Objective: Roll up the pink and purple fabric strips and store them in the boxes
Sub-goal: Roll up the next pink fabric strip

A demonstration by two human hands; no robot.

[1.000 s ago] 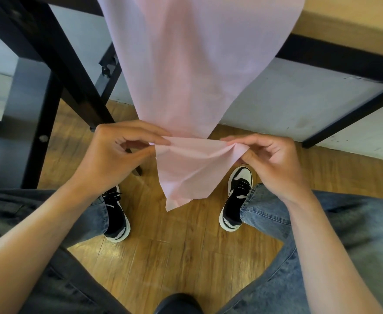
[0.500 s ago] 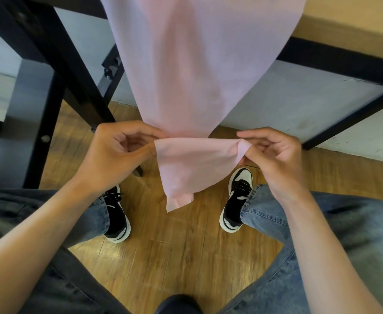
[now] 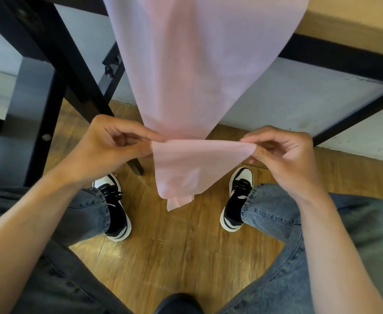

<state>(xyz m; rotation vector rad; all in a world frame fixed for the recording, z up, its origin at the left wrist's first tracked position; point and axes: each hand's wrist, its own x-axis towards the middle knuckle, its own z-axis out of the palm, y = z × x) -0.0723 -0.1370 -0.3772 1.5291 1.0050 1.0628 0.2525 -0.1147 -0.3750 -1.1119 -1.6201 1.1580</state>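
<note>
A: Grip check, left hand (image 3: 108,147): thumb and forefinger pinch the left corner of the fold in the pink fabric strip (image 3: 199,71). Other fingers curl into the palm.

B: Right hand (image 3: 284,152)?

A: Same pinch on the right corner of the fold. Fingertip contact is partly covered by cloth, so the exact pad position is hard to read.

B: Strip location?

A: It hangs down from the surface (image 3: 353,23) at top; its upper end is cut off by the frame edge. Below the hands a folded flap droops between the two shoes (image 3: 115,214), above the wooden floor (image 3: 176,252).

B: Layers in the flap?

A: At least two, judging by the offset bottom edge; cannot tell more.

B: Purple strip, boxes?

A: None in view. Black frame leg (image 3: 77,71) stands behind the left hand.
</note>
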